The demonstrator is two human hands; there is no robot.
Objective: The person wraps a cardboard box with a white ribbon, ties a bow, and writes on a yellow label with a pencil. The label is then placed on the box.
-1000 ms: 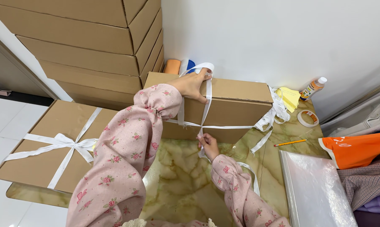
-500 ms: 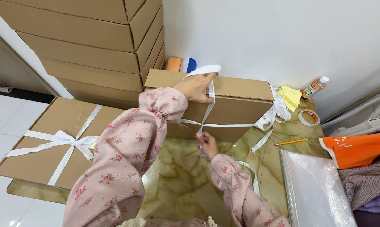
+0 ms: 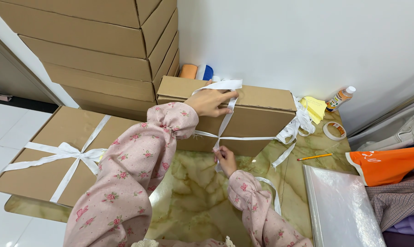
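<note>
The cardboard box [image 3: 243,114] stands on edge just beyond my fingers, its long axis running left to right and its broad face turned toward me. A white ribbon [image 3: 225,121] crosses that face — one band level, one running up over the top edge. My left hand [image 3: 211,101] reaches over the top, palm down, fingers spread flat and pressing the ribbon to the box. My right hand [image 3: 225,160] sits low by the bottom edge, fingers pinched shut on the ribbon's lower end. Pink floral sleeves cover both wrists — the box's lower left corner is hidden behind my left arm.
</note>
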